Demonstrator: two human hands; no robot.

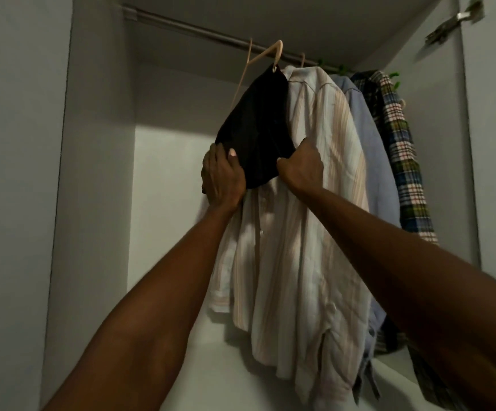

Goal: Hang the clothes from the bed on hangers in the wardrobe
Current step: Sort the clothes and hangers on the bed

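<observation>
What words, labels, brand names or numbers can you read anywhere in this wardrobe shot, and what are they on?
None: no text can be read in this view.
black garment: no tag or print shows; both hands grip its lower edge.
striped shirt, blue shirt, plaid shirt: only patterns, no lettering.
hanger, rail, door hinge: no markings visible.

- You see a black garment [255, 129] on a beige hanger [266, 53].
- Your striped shirt [309, 203] is cream and pale blue.
- One plain blue shirt [371, 149].
- One green, navy and pink plaid shirt [400, 149].
</observation>
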